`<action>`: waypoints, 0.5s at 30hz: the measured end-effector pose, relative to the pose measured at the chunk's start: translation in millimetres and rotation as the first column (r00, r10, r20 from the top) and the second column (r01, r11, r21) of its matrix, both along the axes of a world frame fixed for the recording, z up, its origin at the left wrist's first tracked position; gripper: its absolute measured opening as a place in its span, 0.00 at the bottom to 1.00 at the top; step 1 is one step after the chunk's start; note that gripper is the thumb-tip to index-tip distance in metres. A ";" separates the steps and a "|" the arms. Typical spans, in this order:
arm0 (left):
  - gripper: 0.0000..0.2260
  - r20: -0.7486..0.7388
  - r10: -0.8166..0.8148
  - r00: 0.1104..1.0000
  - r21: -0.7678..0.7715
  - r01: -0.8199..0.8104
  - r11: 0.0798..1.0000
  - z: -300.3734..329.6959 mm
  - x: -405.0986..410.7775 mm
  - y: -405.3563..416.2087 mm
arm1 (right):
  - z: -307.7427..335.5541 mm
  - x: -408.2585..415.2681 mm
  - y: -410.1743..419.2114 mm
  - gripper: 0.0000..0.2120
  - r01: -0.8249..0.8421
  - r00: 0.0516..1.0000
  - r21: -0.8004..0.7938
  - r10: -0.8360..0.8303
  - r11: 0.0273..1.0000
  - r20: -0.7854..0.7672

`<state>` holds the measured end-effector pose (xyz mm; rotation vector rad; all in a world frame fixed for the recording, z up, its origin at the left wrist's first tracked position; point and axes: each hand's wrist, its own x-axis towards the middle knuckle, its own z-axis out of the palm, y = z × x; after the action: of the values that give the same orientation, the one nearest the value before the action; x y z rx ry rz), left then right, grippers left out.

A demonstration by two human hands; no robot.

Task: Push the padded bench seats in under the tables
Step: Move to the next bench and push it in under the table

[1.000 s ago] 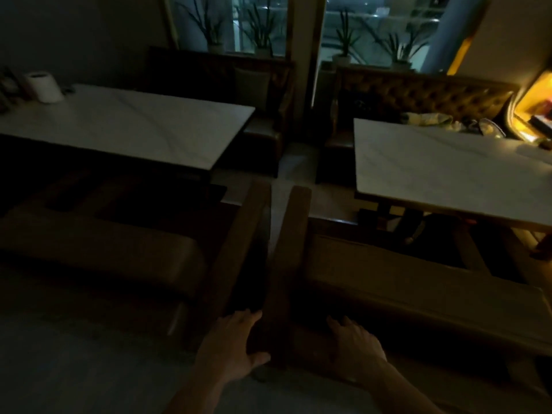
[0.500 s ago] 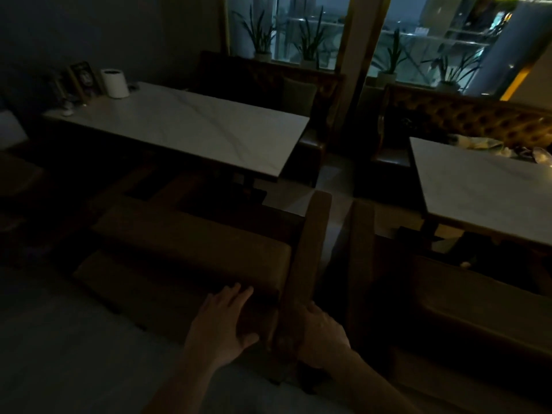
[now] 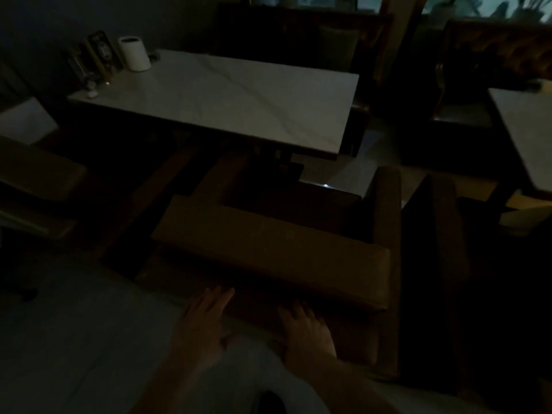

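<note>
Both hands have been shifted off the wooden end frames where the two benches meet and are now laid against the back of the left padded bench seat [image 3: 268,252]. The left hand [image 3: 203,327] is placed flat with straight fingers on the low rear edge of the seat, and the right hand [image 3: 307,333] is set just beside it, fingers spread on the same edge; nothing is gripped by either, and the two are kept a little apart. The view has also been swung leftward, so that this bench and its marble tabletop [image 3: 227,100] are now centred, while the second bench [image 3: 448,234] and the other tabletop [image 3: 525,132] are left at the right margin. The seat is still seen standing clear of the tabletop, with dark floor showing between them. It is judged that the push on this bench is only being begun, and the second bench remains to be dealt with.
</note>
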<state>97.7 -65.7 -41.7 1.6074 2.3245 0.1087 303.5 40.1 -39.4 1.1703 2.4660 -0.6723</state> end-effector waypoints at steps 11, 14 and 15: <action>0.38 0.029 -0.135 0.990 -0.059 0.137 0.989 -46.5 -64.5 29.3 | -42.3 -4.6 0.0 0.42 0.282 0.954 0.076 -0.288 0.956 0.081; 0.42 -0.023 -0.237 0.971 -0.056 0.236 0.970 -69.8 -80.8 31.6 | -59.0 -6.0 -2.5 0.45 0.317 0.940 0.099 -0.326 0.943 0.102; 0.43 -0.040 -0.263 0.964 -0.031 0.262 0.965 -76.4 -86.8 32.2 | -64.3 -8.6 -5.5 0.47 0.331 0.934 0.113 -0.343 0.937 0.102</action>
<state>10.9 -33.5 -118.1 1.9050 2.1097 -0.0162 294.9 34.6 -103.8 1.6446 2.2377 -0.5579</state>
